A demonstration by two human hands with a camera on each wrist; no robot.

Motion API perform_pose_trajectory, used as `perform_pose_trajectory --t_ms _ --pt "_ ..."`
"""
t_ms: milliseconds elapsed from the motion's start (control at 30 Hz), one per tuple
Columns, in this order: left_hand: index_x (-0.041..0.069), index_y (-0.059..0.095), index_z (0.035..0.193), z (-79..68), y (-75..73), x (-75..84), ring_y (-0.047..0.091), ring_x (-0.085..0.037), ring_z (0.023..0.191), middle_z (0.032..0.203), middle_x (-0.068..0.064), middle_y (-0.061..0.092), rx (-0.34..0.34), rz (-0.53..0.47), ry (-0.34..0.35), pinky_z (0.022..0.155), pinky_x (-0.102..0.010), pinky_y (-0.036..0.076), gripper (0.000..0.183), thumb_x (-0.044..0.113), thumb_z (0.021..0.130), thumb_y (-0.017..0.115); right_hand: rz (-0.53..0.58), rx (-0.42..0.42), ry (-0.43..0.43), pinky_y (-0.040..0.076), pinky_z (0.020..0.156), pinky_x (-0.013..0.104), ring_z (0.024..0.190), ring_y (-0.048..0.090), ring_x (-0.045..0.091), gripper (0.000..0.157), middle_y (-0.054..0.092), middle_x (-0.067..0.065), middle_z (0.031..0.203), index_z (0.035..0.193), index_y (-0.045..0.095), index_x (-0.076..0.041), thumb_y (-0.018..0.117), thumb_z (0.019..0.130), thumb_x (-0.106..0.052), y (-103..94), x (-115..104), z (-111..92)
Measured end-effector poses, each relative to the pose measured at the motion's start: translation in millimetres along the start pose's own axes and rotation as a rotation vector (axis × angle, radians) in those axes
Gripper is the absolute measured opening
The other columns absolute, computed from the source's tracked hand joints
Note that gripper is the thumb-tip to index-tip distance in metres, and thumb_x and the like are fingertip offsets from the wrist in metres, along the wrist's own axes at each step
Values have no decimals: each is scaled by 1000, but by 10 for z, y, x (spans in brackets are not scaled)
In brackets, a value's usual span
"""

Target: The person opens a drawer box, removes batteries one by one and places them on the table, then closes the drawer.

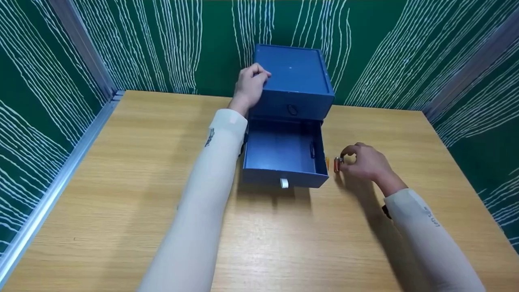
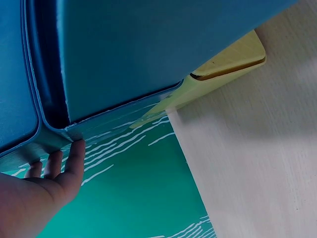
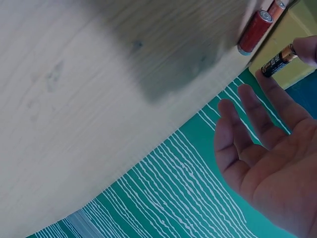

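A blue drawer cabinet (image 1: 294, 73) stands at the back of the table. Its lower blue drawer (image 1: 279, 178), with a white pull tab, is pulled out. My left hand (image 1: 249, 85) rests at the cabinet's upper left edge; in the left wrist view its fingers (image 2: 75, 158) touch the blue side. To the right of the drawer, my right hand (image 1: 367, 162) pinches a black-and-copper battery (image 3: 278, 60) between thumb and forefinger, the other fingers loosely bent. Right beside it a red battery (image 3: 256, 32) stands upright on the table, with another battery (image 3: 276, 7) behind it.
Beneath the pulled-out drawer, a yellow box-like part (image 2: 230, 57) shows low on the table. The wooden table (image 1: 121, 182) spreads out in front and on both sides. Green walls with white wavy lines (image 1: 219, 44) rise behind and beside it.
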State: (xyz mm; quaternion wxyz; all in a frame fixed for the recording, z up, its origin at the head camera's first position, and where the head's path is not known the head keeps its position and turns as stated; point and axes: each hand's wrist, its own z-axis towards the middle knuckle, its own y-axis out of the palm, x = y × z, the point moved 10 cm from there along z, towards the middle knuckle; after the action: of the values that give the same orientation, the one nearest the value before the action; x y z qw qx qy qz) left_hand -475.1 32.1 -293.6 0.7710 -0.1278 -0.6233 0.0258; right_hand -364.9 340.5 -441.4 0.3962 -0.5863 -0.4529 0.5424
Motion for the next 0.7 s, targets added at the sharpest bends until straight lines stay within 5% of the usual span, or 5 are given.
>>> perform_pose_trajectory --t_ms 700 --pt "13 53 73 71 3 -56 50 -13 80 94 6 59 27 4 16 67 -24 34 20 17 90 43 -45 -50 26 39 73 45 88 46 28 44 50 9 104 104 59 -18 68 67 -39 144 137 16"
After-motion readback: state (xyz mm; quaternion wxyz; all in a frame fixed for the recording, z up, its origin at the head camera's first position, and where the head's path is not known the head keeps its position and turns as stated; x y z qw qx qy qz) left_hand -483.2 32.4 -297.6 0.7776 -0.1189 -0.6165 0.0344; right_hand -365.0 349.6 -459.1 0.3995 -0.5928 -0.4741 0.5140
